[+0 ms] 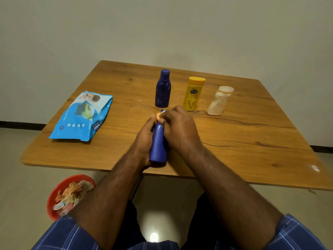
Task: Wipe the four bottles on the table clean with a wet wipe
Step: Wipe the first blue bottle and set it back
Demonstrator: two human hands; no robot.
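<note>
2 bare forearms; short sleeves (295, 231) blue with thin white check lines; dark trousers (203, 222).

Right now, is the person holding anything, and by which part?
Yes: a blue bottle, tilted above the table. The left hand grips its body; the right hand is curled round its upper part, near the cap.

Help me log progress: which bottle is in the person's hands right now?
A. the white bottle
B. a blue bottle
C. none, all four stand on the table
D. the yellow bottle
B: both the left hand and right hand hold a blue bottle tilted over the table.
</note>
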